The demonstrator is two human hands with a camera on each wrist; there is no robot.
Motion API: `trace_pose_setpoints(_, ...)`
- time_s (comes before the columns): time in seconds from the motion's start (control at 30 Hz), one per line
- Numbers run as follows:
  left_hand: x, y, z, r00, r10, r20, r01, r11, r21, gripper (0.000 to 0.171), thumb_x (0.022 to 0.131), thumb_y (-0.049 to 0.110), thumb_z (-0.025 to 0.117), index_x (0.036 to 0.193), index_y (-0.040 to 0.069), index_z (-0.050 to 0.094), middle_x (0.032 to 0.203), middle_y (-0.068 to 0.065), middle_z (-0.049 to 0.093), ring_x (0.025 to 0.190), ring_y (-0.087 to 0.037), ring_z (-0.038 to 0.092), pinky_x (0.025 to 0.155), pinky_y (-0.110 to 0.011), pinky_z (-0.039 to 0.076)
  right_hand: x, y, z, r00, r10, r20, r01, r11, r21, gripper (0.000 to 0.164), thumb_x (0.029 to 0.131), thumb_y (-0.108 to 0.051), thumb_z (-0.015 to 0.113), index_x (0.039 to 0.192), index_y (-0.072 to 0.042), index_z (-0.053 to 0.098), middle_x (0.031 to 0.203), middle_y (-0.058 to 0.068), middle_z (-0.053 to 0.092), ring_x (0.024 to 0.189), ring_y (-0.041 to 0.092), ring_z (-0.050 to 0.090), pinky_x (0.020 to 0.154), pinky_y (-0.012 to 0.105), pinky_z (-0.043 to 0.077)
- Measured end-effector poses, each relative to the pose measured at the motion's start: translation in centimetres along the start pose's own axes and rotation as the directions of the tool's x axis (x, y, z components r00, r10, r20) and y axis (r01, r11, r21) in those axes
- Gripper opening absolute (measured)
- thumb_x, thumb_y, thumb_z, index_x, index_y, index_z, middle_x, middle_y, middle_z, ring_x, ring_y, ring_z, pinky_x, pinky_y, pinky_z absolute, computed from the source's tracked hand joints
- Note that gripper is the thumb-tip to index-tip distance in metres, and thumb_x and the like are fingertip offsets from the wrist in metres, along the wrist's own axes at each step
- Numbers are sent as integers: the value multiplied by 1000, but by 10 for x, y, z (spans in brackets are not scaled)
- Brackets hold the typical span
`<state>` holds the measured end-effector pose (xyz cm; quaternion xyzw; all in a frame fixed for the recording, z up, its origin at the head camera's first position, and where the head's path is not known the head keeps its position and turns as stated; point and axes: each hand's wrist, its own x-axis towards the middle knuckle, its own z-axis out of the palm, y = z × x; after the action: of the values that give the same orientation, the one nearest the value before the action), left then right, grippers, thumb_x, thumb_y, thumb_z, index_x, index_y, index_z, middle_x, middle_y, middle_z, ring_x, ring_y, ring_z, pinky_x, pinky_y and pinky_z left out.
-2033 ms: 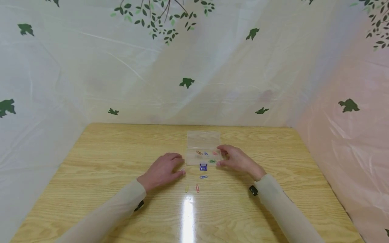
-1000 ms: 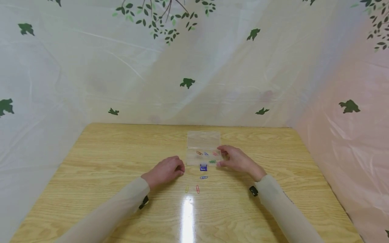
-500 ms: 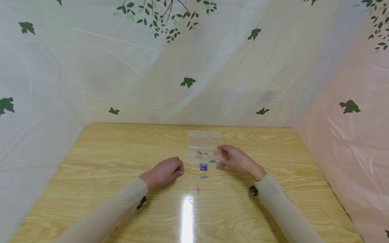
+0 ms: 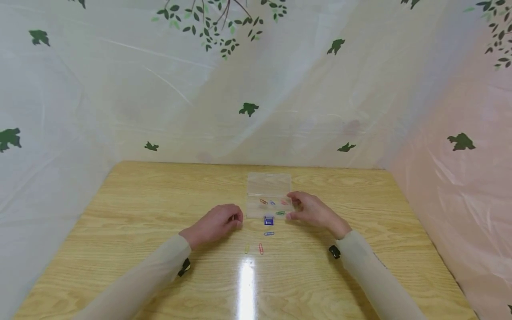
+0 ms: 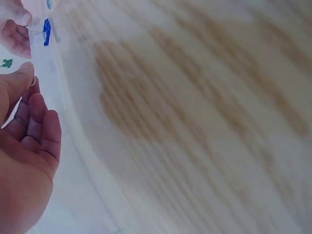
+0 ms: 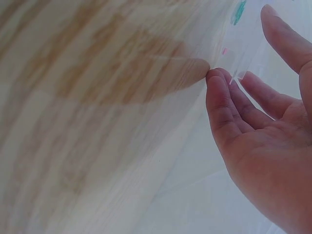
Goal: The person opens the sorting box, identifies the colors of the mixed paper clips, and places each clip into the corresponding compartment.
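A pale, creased sheet (image 4: 180,111) hangs behind the wooden table (image 4: 120,200), printed with dark green leaves (image 4: 249,109) and leafy branches (image 4: 218,22). The left side (image 4: 48,178) looks greyish white, the right side (image 4: 456,191) pinkish. A bright streak of light (image 4: 246,289) reflects off the glossy, light-brown tabletop.

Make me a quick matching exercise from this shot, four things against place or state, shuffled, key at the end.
Things
1. Box lid
2. Green paper clip
3. Red paper clip
4. Right hand

Place or state
A. On the table, just right of the yellow paper clip
B. Touching the clear box with its fingers, from the right
C. Folded open on the far side
D. Inside the box, toward its front right corner

Pairs: 1-C, 2-D, 3-A, 4-B
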<state>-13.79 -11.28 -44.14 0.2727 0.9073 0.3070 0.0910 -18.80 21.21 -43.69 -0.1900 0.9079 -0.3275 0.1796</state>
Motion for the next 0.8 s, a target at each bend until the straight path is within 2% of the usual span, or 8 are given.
trace_pose_setpoints(0.33,4,8,-4,998,-39,-52,38,999,-29,7,101,9,67,98,15,68,95,8,64,90,-9,60,81,-29,55,1,4,-1,1000,-25,-7,25,1000,-15,70,92,-24,82,149,0,49,139,17,60,118,29,57,107,52,47)
trace_pose_setpoints(0.57,10,13,-5,992,-39,-120,31,997,-72,3,101,11,68,100,11,71,94,7,66,88,-9,61,80,-30,55,1,5,0,1000,-30,-7,30,999,-15,70,92,-24,82,150,0,49,140,17,60,120,29,57,108,52,46)
trace_pose_setpoints(0.8,17,16,-3,982,-36,-185,21,997,-80,5,99,12,72,102,13,74,97,7,70,89,-9,62,82,-32,56,1,5,-1,999,-35,-4,35,999,-7,70,92,-25,81,150,0,49,140,17,59,121,30,57,108,52,46)
